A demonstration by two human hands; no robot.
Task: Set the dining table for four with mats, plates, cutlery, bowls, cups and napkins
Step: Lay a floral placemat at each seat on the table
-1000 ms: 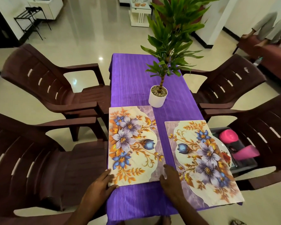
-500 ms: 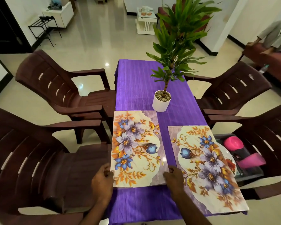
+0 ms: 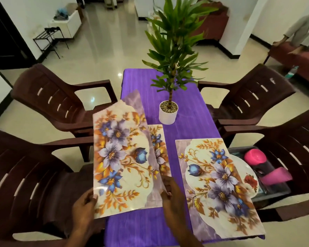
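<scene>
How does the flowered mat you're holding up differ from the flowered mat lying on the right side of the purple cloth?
The lifted floral place mat is tilted up off the table, gripped by the left hand and right hand; the flat floral place mat on the right rests untouched on the purple tablecloth. The lifted one partly hides a third mat; the flat one overhangs the table edge. Both share the same flower print.

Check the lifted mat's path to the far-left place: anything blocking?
Nothing visible. The lifted mat, held by the left hand and right hand, faces bare tablecloth; the potted plant stands right of that path.
</scene>
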